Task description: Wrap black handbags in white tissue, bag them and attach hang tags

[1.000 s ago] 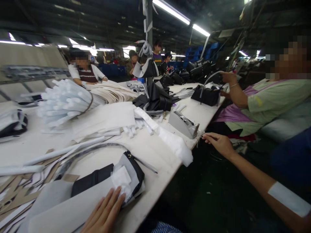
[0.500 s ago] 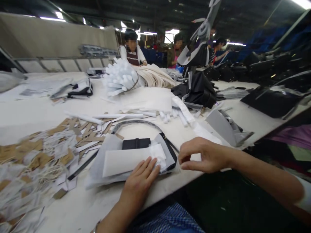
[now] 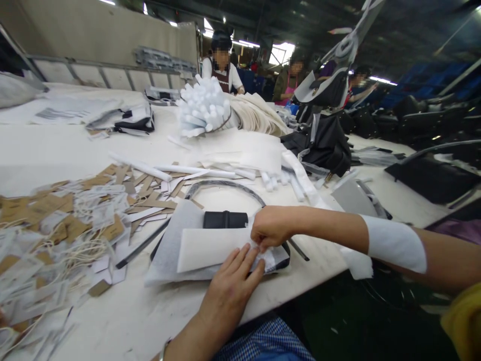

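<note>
On the tabletop [image 3: 143, 321], near its front edge, lies a black bag [image 3: 225, 219], a white strip [image 3: 206, 246] over it; the left hand [image 3: 227, 291] rests flat there, the right hand [image 3: 272, 226] curled just beside, whether pinching anything I cannot tell

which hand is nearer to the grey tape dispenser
Right. The right hand is over the wrapped bag, with the tape dispenser beyond it to the right. The left hand rests on the bag farther left, closer to the camera.
</note>
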Motion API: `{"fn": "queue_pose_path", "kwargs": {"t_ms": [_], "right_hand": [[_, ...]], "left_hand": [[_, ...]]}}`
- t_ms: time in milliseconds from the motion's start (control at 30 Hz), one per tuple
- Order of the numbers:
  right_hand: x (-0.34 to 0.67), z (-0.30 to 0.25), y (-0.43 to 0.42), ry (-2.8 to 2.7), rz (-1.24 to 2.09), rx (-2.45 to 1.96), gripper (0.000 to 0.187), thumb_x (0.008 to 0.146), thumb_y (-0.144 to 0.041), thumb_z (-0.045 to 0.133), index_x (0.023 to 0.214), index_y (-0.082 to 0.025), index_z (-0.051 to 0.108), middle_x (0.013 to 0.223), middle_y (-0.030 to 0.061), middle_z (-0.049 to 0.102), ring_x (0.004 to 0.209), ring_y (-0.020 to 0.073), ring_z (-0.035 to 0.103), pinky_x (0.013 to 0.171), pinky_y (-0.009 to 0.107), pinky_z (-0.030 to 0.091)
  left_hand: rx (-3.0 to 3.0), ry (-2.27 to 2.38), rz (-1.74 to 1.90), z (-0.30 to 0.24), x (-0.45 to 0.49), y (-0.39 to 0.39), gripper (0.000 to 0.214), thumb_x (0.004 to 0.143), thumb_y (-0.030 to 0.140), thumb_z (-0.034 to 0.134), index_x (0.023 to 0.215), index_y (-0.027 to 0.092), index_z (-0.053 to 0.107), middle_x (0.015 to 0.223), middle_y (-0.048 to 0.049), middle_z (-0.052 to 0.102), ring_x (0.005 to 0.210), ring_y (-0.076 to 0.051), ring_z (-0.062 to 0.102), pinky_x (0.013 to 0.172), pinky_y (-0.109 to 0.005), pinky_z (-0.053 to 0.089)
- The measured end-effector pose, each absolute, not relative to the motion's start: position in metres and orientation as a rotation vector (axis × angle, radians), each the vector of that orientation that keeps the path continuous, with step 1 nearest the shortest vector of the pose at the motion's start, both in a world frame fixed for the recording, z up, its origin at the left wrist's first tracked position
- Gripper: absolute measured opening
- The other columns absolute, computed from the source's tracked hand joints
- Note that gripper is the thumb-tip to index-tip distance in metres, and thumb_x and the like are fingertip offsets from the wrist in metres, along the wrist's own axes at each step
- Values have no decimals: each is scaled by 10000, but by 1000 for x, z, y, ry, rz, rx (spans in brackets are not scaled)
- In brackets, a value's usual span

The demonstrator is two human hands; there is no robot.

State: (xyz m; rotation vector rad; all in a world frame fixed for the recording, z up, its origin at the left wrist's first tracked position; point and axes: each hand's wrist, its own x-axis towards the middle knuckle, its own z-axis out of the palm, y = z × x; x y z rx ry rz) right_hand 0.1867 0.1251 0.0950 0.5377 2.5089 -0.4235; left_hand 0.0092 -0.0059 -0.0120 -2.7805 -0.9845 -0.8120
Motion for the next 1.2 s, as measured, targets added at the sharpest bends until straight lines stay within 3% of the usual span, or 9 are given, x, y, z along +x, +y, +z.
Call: {"fn": "queue_pose_path", "kwargs": {"t_ms": [100, 267, 600, 767, 867, 1067, 1200], "right_hand": [[175, 100, 124, 2452, -274, 503, 164, 806, -359, 694, 873, -240, 786, 780, 43, 751, 680, 172, 612, 533, 272, 244], [163, 106, 126, 2359, -174, 474, 171, 796, -383, 712, 863, -249, 794, 783, 47, 753, 686, 183, 627, 534, 270, 255], [145, 99, 144, 2203, -242, 584, 277, 674, -509, 817, 703, -237, 774, 680, 12, 730, 611, 160, 605, 569, 267, 309], [156, 85, 165, 2334, -79, 629, 585, 566, -747, 753, 726, -185, 780, 666, 92, 714, 681, 242, 635, 615, 297, 326], [166, 75, 183, 2304, -149, 724, 667, 543, -825, 695, 720, -187, 774, 620, 83, 690, 662, 240, 621, 618, 300, 327], [184, 51, 209, 2243, -589, 1023, 535, 512, -677, 813, 721, -188, 758, 601, 11, 664, 630, 172, 564, 607, 269, 341], [196, 49, 217, 2311, -733, 1104, 394, 600, -517, 837, 790, -179, 770, 709, -3, 718, 682, 155, 611, 611, 227, 392]], "left_hand": [[-2748, -981, -848, -9, 10, -6, 348, 1027, 224, 362, 1268, 203, 614, 1443, -104, 544, 1348, -236, 491, 1080, -392, 461], [-2732, -887, -822, -11, 11, -4, 383, 1039, 204, 306, 1253, 214, 623, 1450, 21, 545, 1316, -222, 520, 1058, -386, 473], [-2678, -969, -998, -17, 18, -5, 361, 1042, 231, 331, 1164, 225, 671, 1306, 53, 662, 1241, -185, 580, 1090, -356, 420], [-2655, -933, -939, -14, 17, -4, 382, 1039, 197, 316, 1182, 215, 670, 1324, 42, 651, 1248, -192, 577, 1053, -357, 465], [-2655, -936, -904, -16, 15, -3, 392, 1042, 202, 302, 1207, 216, 658, 1339, 48, 640, 1248, -194, 579, 1037, -364, 486], [-2682, -919, -848, -20, 13, -3, 388, 1032, 181, 320, 1280, 209, 617, 1418, 40, 575, 1312, -203, 525, 1084, -377, 460], [-2682, -909, -824, -19, 12, -3, 390, 1034, 185, 313, 1269, 211, 623, 1399, 35, 592, 1285, -192, 552, 1051, -365, 492]]}}
